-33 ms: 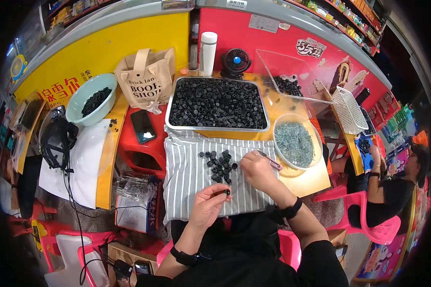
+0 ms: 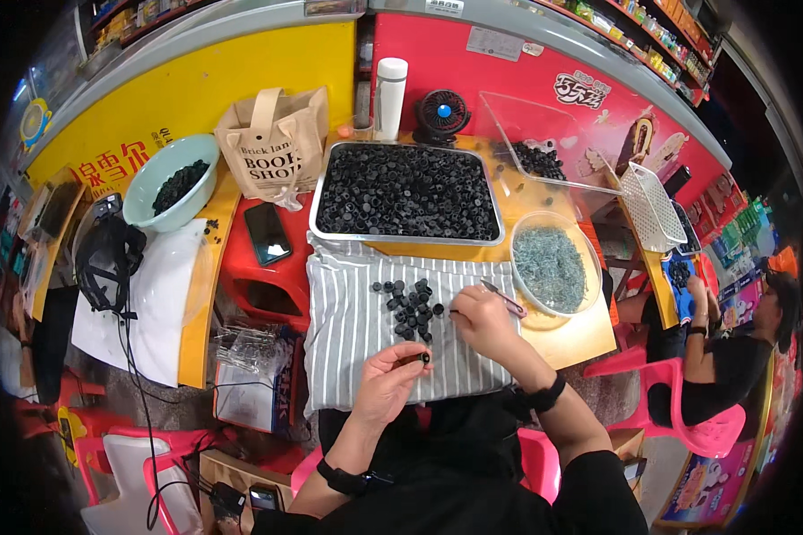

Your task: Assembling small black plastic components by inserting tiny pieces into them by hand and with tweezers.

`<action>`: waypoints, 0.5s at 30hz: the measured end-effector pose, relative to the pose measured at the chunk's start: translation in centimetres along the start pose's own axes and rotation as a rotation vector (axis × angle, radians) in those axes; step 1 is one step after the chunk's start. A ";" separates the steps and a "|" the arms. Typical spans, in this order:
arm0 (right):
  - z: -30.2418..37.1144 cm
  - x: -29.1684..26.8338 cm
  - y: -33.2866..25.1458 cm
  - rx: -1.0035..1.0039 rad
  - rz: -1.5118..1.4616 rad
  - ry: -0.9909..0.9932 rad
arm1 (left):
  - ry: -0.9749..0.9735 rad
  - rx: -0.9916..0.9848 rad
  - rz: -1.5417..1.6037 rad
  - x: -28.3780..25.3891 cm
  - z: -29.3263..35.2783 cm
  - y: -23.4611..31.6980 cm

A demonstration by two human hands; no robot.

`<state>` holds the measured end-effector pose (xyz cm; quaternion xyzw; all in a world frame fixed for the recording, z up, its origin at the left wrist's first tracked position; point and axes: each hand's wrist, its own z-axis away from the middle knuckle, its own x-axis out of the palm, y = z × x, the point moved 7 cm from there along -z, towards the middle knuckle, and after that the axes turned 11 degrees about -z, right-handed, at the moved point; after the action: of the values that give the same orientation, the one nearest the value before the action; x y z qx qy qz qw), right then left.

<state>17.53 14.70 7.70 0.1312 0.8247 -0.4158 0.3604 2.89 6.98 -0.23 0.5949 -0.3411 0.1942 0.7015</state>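
My left hand [image 2: 387, 379] pinches a small round black cap [image 2: 425, 358] between thumb and fingertips, above the near part of a grey-and-white striped cloth [image 2: 339, 357]. Just beyond it lies a loose pile of black caps [image 2: 409, 308]. To the right of the pile, my right hand [image 2: 484, 319] is closed, its fingertips pressed together; anything in them is too small to make out. A small knife-like tool with a pinkish handle [image 2: 514, 308] lies beside that hand, its tip pointing away to the left.
Behind the cloth stands a metal tray [image 2: 405, 239] full of black parts. A clear round tub [image 2: 553, 267] of thin metal-like pieces sits at right, a pale green basin [image 2: 203, 198] at left. A phone [image 2: 267, 234] rests on a red stool. A person [image 2: 732, 348] sits far right.
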 end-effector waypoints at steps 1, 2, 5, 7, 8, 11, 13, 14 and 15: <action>0.4 0.0 -0.9 -0.002 -0.007 -0.011 | 0.012 0.003 0.004 -0.3 0.0 0.0; 1.2 -0.4 -1.9 0.039 -0.105 0.026 | 0.011 0.004 0.012 -0.5 0.0 0.0; 4.2 0.2 -3.4 0.028 -0.114 0.045 | 0.005 -0.004 0.022 -0.3 -0.1 -0.3; 4.9 0.5 -3.9 -0.032 -0.036 0.022 | 0.010 -0.008 0.025 -0.4 -0.1 -0.3; 5.1 -0.7 -3.4 0.013 -0.079 0.139 | 0.009 -0.014 0.026 -0.3 -0.1 -0.3; 7.0 -3.8 -0.5 0.234 -0.280 0.507 | 0.006 -0.016 0.014 -0.5 0.1 -0.2; 7.9 -4.8 1.1 0.371 -0.281 0.422 | 0.006 0.001 0.002 -0.3 -0.2 0.1; 8.6 -4.2 2.0 0.394 -0.246 0.324 | 0.002 -0.004 0.002 -0.2 -0.2 0.1; 8.7 -3.9 1.8 0.398 -0.245 0.328 | 0.002 0.002 0.007 -0.2 -0.1 0.2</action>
<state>25.48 9.37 5.93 0.1644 0.7838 -0.5832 0.1363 2.66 7.13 -0.25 0.5941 -0.3420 0.1975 0.7008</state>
